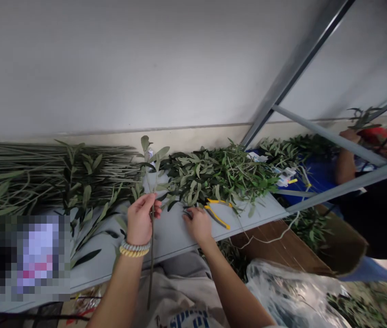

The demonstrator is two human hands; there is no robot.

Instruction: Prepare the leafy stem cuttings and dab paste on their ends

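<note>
My left hand (142, 217), with coiled bands at its wrist, is closed around a long leafy stem (151, 264). The stem stands nearly upright, its leaves (155, 157) above my fingers and its bare end hanging below the table edge. Lower on the right, my right hand (198, 224) is close to the tabletop with its fingers curled together. Something small and dark shows at its fingertips, too unclear to name. Just right of that hand lie pliers with yellow handles (218, 217), beside a heap of leafy sprigs (196, 175).
Many long stems (111, 161) lie along the wall on the left. A grey metal frame (302, 59) slants across the right. Beyond it a co-worker's arm (345, 159) is raised over a blue surface (319, 175). Cardboard (282, 246) and clear plastic (282, 291) lie below the table (173, 243).
</note>
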